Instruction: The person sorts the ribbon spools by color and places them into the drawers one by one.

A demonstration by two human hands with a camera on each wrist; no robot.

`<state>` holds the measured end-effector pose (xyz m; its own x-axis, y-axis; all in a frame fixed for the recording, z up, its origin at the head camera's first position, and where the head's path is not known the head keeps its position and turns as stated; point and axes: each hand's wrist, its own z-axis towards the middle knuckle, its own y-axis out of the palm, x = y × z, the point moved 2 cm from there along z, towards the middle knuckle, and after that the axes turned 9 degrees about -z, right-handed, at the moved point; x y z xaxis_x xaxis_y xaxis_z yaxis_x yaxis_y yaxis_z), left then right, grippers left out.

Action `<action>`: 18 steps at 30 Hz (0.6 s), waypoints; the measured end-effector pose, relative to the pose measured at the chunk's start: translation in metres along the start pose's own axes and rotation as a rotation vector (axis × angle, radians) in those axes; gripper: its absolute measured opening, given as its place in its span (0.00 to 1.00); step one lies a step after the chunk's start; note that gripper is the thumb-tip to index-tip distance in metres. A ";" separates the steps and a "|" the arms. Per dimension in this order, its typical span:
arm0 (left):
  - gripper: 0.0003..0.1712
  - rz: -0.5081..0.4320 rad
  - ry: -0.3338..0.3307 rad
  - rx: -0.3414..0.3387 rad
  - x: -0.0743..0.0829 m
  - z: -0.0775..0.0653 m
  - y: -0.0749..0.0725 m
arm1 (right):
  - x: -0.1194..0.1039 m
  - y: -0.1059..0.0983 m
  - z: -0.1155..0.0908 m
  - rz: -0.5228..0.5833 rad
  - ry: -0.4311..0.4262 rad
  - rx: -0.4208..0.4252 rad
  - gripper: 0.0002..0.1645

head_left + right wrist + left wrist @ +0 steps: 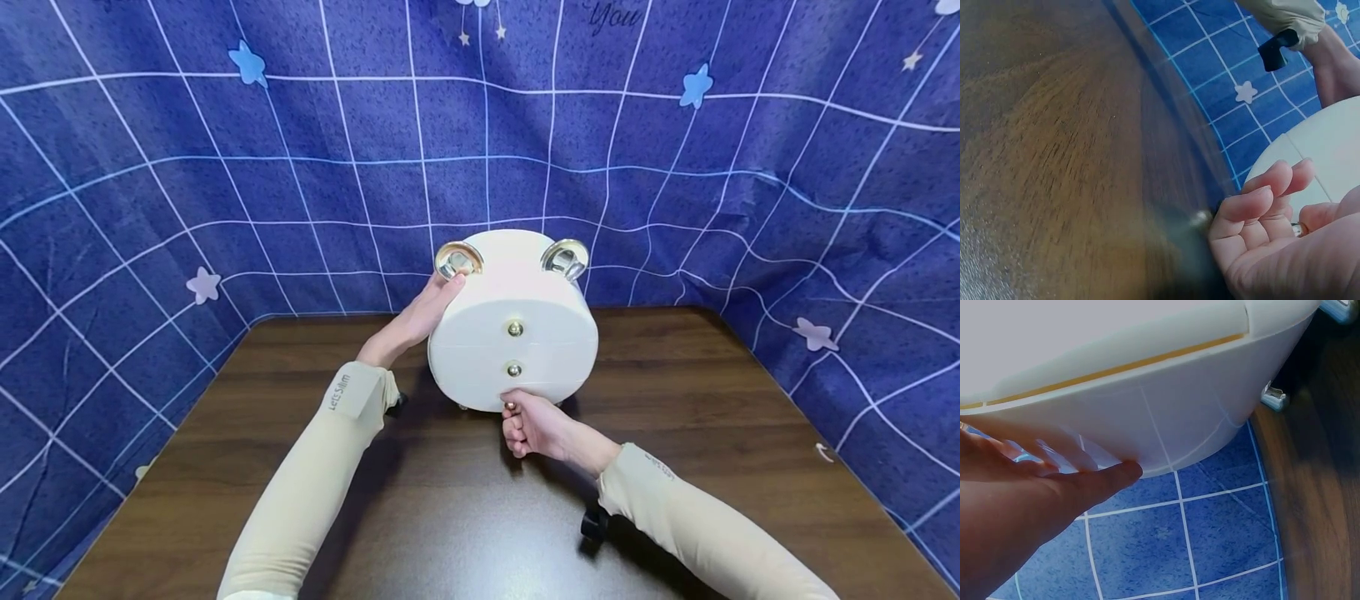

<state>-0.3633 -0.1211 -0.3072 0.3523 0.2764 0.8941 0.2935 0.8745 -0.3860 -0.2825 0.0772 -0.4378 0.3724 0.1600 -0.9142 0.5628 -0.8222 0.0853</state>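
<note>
A white oval drawer box (480, 350) stands upright on the table, shaped like an alarm clock with two shiny gold-rimmed bells (566, 259) on top. Three gold knobs run down its front. My left hand (426, 315) rests against the box's left side near the left bell (448, 255); in the left wrist view its thumb lies along the smooth white wall. At the bottom of the front, my right hand (536, 427) pinches the lowest knob (511, 406) between thumb and curled index finger. The right wrist view shows this knob (1299, 229) partly hidden by the fingers.
The dark brown wooden table (300, 467) spreads around the box. Blue cloth (337, 192) with white grid lines and stars hangs behind and at both sides. Small metallic feet (1274, 397) show under the box. A black wrist mount (594, 523) hangs below the right sleeve.
</note>
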 end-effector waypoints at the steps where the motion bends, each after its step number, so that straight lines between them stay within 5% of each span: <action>1: 0.36 0.002 0.002 0.001 0.000 0.001 0.000 | 0.000 -0.001 0.000 0.005 0.000 0.001 0.18; 10: 0.35 -0.049 -0.022 -0.003 -0.002 0.002 -0.001 | -0.009 0.008 -0.019 -0.085 -0.033 -0.039 0.14; 13: 0.38 -0.013 -0.035 0.017 -0.001 -0.002 -0.008 | -0.031 0.011 -0.041 -0.190 -0.166 -0.058 0.14; 18: 0.43 0.232 -0.041 0.056 0.003 -0.016 -0.020 | -0.077 -0.003 -0.086 -0.364 -0.502 0.034 0.21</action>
<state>-0.3536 -0.1441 -0.3005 0.3682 0.4872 0.7919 0.1592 0.8061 -0.5700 -0.2492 0.1144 -0.3334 -0.2362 0.1641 -0.9578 0.5617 -0.7812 -0.2724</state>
